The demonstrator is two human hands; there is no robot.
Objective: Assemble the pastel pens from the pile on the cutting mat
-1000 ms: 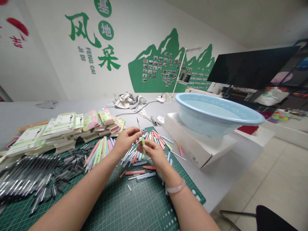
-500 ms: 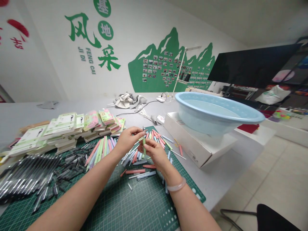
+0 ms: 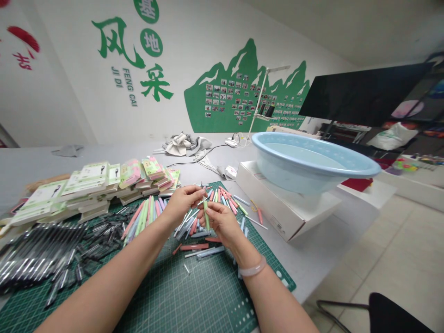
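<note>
My right hand [image 3: 222,221] grips a light green pen barrel [image 3: 206,218], held nearly upright above the mat. Just left of it, my left hand [image 3: 185,201] pinches a thin pen refill [image 3: 203,188] at the barrel's upper end. The refill's dark tip points up past the fingertips, and its lower part is hidden. Beneath both hands lie loose pastel pen parts [image 3: 194,226] and white refills. Nearer to me on the mat are a red pen barrel [image 3: 194,247] and a blue pen barrel [image 3: 212,252].
A green cutting mat [image 3: 194,296] covers the near table. At left lie black pens [image 3: 38,254], pastel pens [image 3: 144,217] and stacked paper boxes [image 3: 92,178]. A blue basin [image 3: 287,173] rests on a white box [image 3: 277,208] at right. A chair [image 3: 388,314] stands lower right.
The refill stood high above the green barrel beside it; it has since gone down, with only a short tip showing. Both hands have shifted slightly, the barrel now tilting a little left.
</note>
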